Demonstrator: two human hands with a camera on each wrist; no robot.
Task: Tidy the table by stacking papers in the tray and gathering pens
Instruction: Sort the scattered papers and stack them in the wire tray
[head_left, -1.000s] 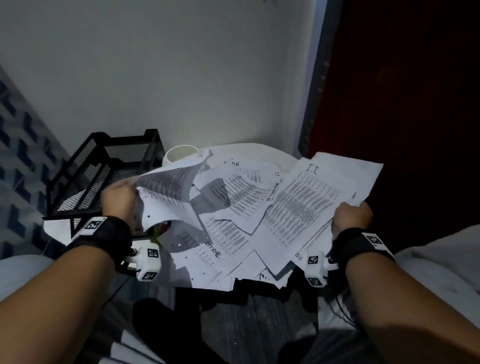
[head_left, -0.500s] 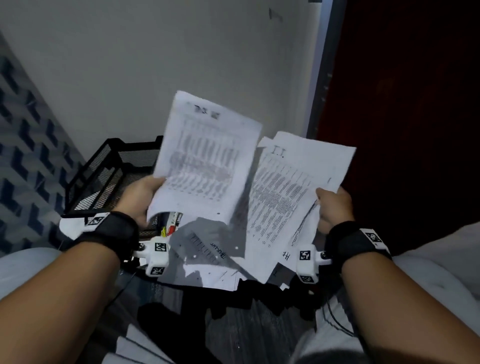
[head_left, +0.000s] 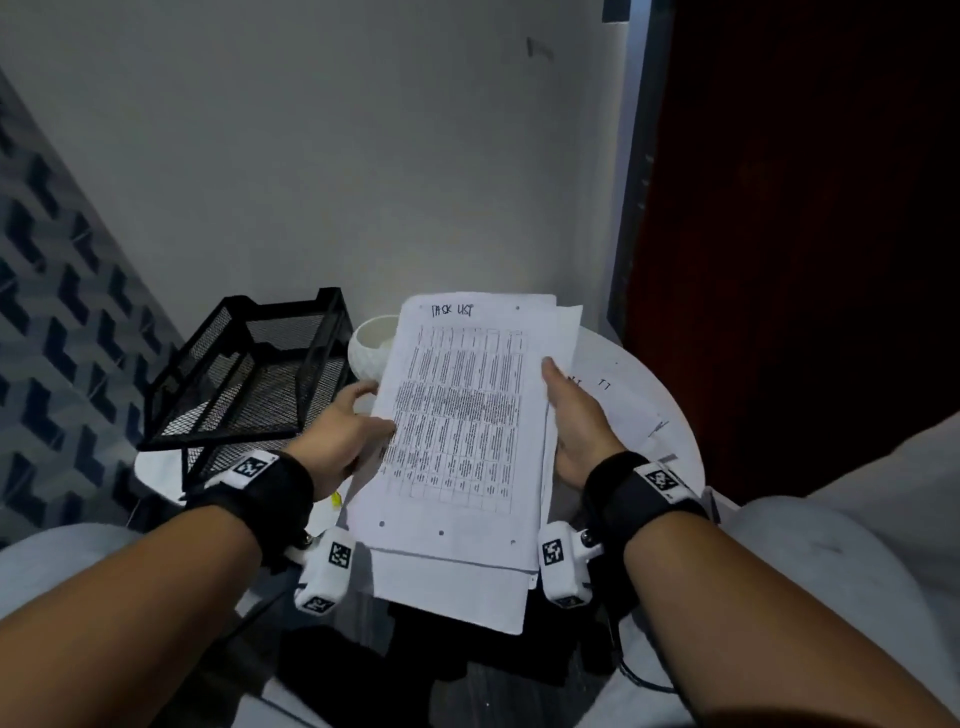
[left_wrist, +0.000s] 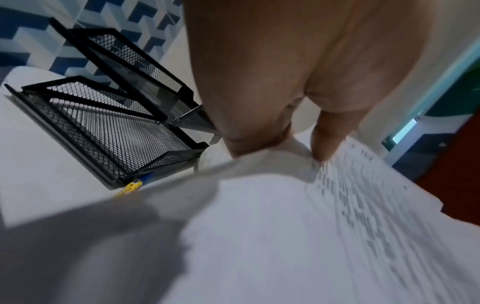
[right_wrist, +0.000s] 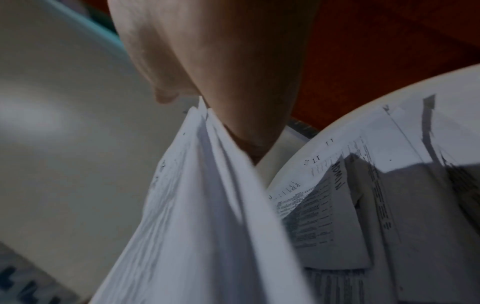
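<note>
A stack of printed papers, its top sheet headed "TASK LIST", hangs above the round white table. My left hand grips its left edge, thumb on top. My right hand grips the right edge; in the right wrist view the right hand pinches the sheets. A few loose papers still lie on the table to the right. The black mesh tray stands at the left with nothing in its top level. A yellow pen lies by the tray's front corner, mostly hidden under the stack.
A white ribbed cup stands between the tray and the stack, near the wall. A dark red door is on the right and a blue patterned wall on the left. My knees flank the table's near edge.
The papers were spread loose over the table and held apart in each hand. They have since been lifted and brought together into one squared stack between both hands.
</note>
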